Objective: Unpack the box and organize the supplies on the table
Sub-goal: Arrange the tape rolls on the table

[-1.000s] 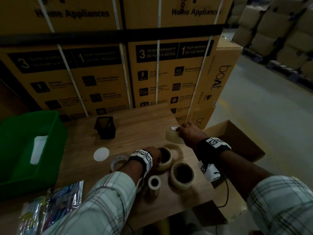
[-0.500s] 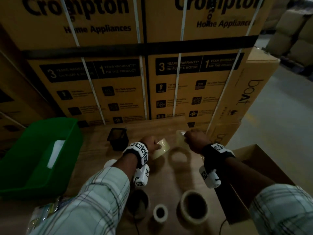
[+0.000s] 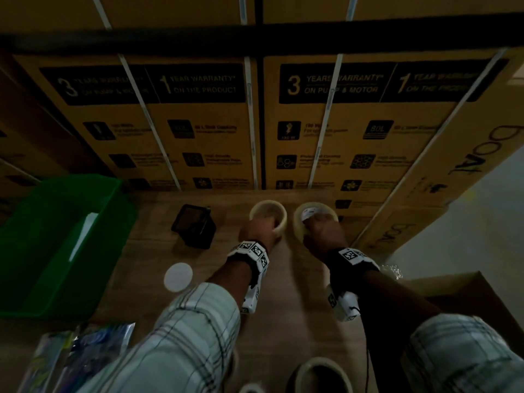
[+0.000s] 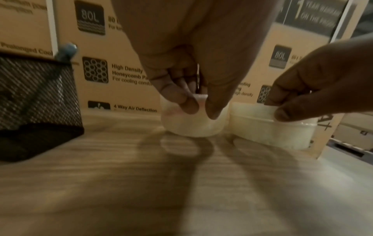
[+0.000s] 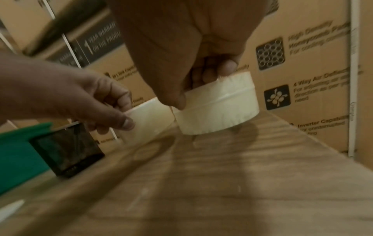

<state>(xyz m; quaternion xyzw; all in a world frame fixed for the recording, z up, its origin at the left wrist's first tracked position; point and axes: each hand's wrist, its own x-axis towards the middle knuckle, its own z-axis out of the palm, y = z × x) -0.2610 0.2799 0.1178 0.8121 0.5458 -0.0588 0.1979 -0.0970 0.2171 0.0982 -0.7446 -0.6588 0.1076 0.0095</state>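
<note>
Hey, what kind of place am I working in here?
Most likely a warehouse or stockroom: strapped appliance cartons are stacked behind the wooden table, and a green bin and rolls of packing tape sit on it.

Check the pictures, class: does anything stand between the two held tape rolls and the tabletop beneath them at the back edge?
Nothing visible does. The left hand grips one tape roll, the right hand the other tape roll; bare table lies under both. The mesh holder stands off to the left.
</note>
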